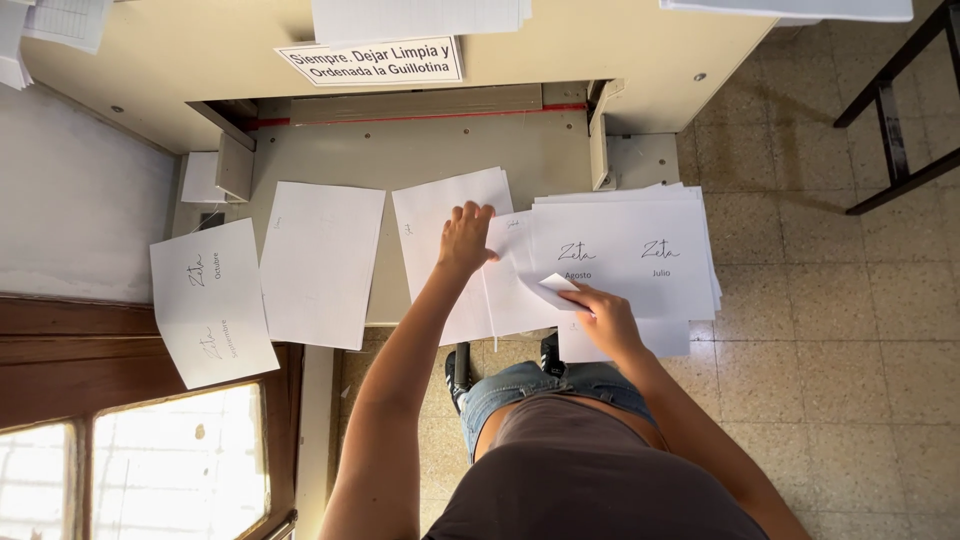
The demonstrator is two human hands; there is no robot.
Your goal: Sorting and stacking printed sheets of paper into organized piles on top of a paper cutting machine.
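Observation:
My left hand [466,238] lies flat, fingers spread, on a white sheet [440,215] in the middle of the beige cutter table [400,155]. My right hand [600,312] pinches the lifted corner of a printed sheet [520,270] beside a thick stack of printed white sheets [625,250] at the table's right edge. To the left lie a blank white sheet [320,262] and a printed sheet [210,300] that hangs over the table's left edge.
The cutter's blade housing [420,103] with a red line runs across the back of the table, with a white label above it. More paper piles sit on top. A dark metal frame [900,110] stands on the tiled floor at right. A wooden window frame [150,350] is at the lower left.

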